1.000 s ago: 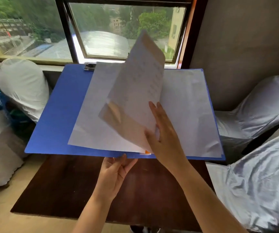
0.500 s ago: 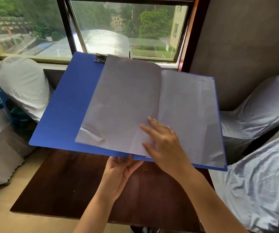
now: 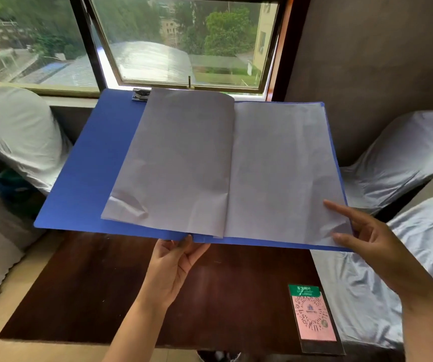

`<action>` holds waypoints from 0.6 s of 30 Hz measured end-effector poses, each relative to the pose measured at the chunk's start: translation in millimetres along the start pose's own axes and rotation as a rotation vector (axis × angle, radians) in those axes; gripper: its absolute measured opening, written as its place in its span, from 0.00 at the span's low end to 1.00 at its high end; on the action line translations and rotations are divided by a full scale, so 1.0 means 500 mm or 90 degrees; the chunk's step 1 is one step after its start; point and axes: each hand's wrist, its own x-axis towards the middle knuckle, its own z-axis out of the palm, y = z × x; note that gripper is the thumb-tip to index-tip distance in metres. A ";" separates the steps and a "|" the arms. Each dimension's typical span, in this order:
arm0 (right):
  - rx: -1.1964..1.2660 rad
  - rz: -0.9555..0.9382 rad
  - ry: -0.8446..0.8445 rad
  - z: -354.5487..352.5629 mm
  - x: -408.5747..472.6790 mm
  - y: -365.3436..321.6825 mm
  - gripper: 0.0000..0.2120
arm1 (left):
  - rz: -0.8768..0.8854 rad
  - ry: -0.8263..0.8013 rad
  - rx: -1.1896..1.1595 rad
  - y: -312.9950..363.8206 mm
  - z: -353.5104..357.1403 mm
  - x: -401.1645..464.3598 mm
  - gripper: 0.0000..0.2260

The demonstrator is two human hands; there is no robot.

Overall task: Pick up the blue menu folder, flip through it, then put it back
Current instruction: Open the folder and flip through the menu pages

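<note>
Mid-flip: blue menu folder (image 3: 84, 163) is lying open above the surface (image 3: 105, 296); left hand (image 3: 172, 267) is pinching its lower edge; right hand (image 3: 366, 239), fingers loosely spread, is touching the lower-right page corner; return pending.

A dark wooden table (image 3: 92, 296) is carrying a pink and green card (image 3: 312, 314) lying near its right edge.

Single view, head-worn, wide-angle. Looks forward and down, close over a dark wooden surface (image 3: 105, 296), facing a window (image 3: 184, 43) straight ahead. Open blue menu folder (image 3: 84, 165) fills mid-frame; forearms enter from bottom edge.
</note>
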 end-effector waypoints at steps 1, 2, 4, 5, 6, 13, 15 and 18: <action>0.012 -0.009 0.000 -0.004 -0.003 0.000 0.23 | 0.000 -0.002 0.003 -0.001 -0.001 0.001 0.12; 0.027 -0.018 0.007 -0.005 -0.005 0.000 0.22 | 0.000 -0.004 0.005 -0.002 -0.001 0.002 0.13; 0.035 -0.049 0.044 -0.005 -0.006 -0.002 0.19 | 0.001 -0.009 0.003 -0.005 -0.002 0.001 0.13; 0.028 -0.066 0.067 -0.004 -0.005 -0.003 0.18 | 0.002 -0.012 0.000 -0.007 -0.002 0.000 0.13; 0.014 -0.080 0.089 -0.002 -0.004 -0.002 0.17 | 0.004 -0.015 -0.001 -0.008 -0.002 -0.001 0.12; -0.119 -0.126 0.208 0.011 0.000 -0.004 0.13 | 0.013 -0.024 0.005 -0.013 0.006 -0.012 0.14; -0.188 -0.146 0.240 0.014 0.000 -0.006 0.13 | 0.021 -0.017 0.004 -0.012 0.007 -0.014 0.14; -0.299 -0.153 0.257 0.017 -0.003 -0.017 0.07 | 0.031 -0.015 0.005 -0.013 0.009 -0.018 0.14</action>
